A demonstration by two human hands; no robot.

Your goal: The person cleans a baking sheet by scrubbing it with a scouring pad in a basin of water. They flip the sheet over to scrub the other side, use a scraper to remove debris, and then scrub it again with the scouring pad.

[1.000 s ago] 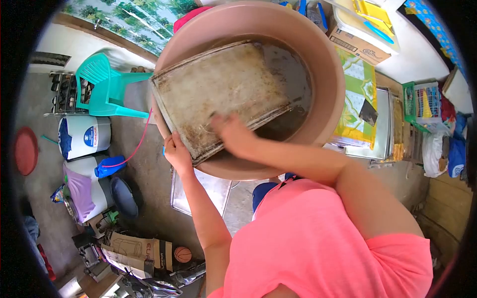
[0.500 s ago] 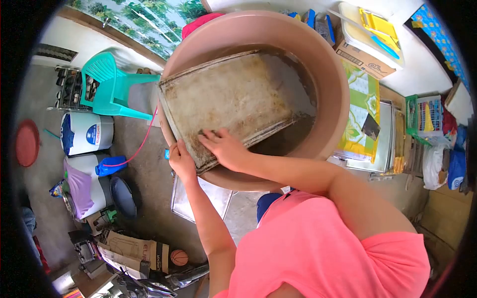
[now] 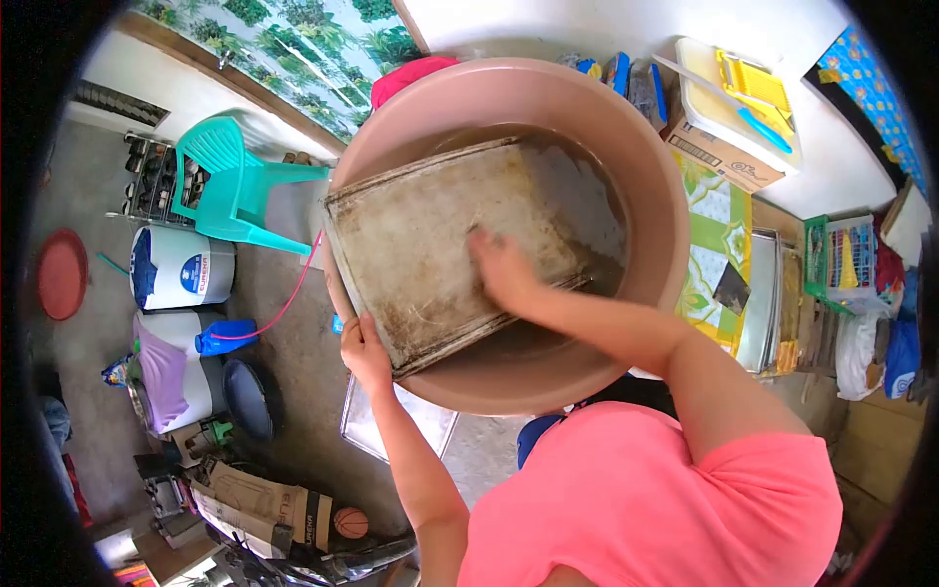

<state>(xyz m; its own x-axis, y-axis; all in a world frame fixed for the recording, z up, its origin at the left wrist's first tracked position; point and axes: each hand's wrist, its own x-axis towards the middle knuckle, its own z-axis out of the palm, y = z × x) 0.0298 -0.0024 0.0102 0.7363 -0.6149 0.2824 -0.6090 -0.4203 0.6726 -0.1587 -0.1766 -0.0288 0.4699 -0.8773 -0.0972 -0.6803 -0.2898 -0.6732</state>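
Note:
A stained rectangular metal baking tray (image 3: 430,245) with a raised rim leans at a slant in a large brown plastic tub (image 3: 650,254). Its far end reaches into murky water (image 3: 587,196), while the near left corner rests over the tub's rim. My left hand (image 3: 366,354) grips the tray's left edge near that corner, thumb on top. On the tray's face, right of its middle, my right hand (image 3: 504,272) presses down with fingers drawn together. A small dark bit shows at its fingertips, too blurred and covered to name.
Left of the tub stand a turquoise plastic chair (image 3: 230,186) and white containers (image 3: 196,266); a pink hose (image 3: 293,303) runs between. Another metal tray (image 3: 391,416) lies on the floor below. At right are stacked trays (image 3: 763,303) and a box (image 3: 724,147) bearing a knife (image 3: 719,93).
My right hand has slid from the tray's near left corner up and right toward its middle. My left hand keeps its hold on the edge. The whole view has shifted slightly downward.

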